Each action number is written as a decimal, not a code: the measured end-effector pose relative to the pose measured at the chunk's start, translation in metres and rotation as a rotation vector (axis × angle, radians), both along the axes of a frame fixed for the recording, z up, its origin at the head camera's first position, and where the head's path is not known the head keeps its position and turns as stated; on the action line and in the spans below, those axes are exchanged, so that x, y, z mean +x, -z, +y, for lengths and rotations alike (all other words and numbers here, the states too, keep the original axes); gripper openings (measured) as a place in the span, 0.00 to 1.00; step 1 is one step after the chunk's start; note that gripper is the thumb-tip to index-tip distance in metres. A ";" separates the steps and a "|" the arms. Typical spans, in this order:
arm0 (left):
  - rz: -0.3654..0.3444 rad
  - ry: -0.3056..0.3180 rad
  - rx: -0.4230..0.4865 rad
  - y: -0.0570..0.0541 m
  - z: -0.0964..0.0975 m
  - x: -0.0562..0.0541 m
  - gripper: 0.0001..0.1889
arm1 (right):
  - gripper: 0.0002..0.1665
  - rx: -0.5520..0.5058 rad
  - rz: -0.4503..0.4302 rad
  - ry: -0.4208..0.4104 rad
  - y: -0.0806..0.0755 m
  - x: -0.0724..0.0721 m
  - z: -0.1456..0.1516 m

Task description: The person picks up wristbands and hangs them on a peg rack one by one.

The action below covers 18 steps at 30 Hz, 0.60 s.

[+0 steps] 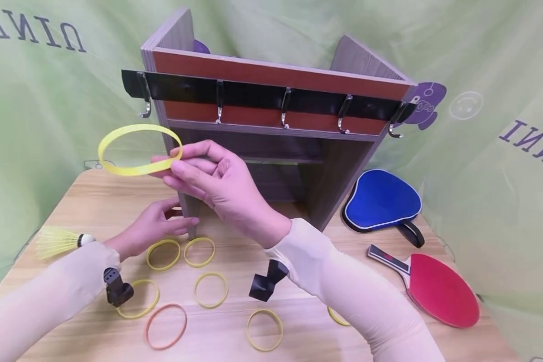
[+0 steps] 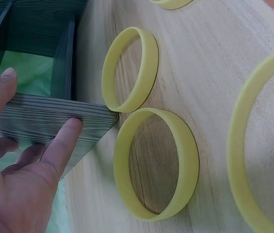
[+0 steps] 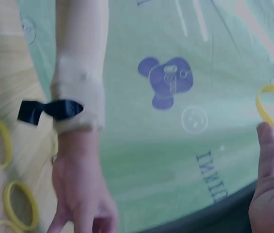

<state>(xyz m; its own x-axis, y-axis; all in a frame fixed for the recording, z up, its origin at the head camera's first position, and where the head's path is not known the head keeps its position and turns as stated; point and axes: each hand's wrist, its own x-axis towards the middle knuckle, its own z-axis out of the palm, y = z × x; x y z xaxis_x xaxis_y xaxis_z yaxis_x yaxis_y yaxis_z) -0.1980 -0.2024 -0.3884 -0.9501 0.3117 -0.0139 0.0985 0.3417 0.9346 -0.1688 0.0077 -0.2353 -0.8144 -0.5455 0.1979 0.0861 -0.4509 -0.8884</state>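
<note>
Because the bare right hand, my right grip (image 1: 226, 181), pinches only one side of a bright yellow, flat-banded ring (image 1: 126, 171) between thumb and fingers, most of the loop stands out free to its left, I judge so that the opening is unobstructed. The ring is in the air, just below the leftmost silver metal hook (image 1: 147, 95) in the head view; how far in front it hangs I cannot tell. That hook is one of five on a black bar (image 1: 253, 95) across the red-brown front board (image 1: 271, 74) of a grey-purple wood-grain shelf unit (image 1: 339, 171); I see no ring on any.

My left grip (image 1: 156, 223) is loosely spread, without a ring. Its fingers touch the unit's side panel (image 2: 44, 114) low down, probably to steady it; how hard they press I can't tell.

On the pale wood-grain surface (image 1: 303, 327), more yellow rings (image 1: 196, 290) and an orange ring (image 1: 147, 329) lie flat, mostly apart, which I reckon makes each easy to lift singly. A blue white-edged case (image 1: 382, 198), a red paddle (image 1: 441, 289) and a yellow shuttlecock (image 1: 59, 243) lie toward the sides, I'd guess to leave the middle for working.
</note>
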 end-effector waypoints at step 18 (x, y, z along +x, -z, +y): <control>-0.017 0.011 0.043 0.001 0.000 0.000 0.28 | 0.10 0.003 -0.038 0.139 0.008 -0.011 -0.015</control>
<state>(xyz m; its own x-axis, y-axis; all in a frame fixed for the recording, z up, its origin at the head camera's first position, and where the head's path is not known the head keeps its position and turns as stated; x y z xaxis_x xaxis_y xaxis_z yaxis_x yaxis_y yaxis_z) -0.1978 -0.2025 -0.3891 -0.9463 0.3229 -0.0160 0.0863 0.2999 0.9501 -0.1795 -0.0071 -0.2433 -0.8890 -0.4276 0.1638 0.0570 -0.4583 -0.8870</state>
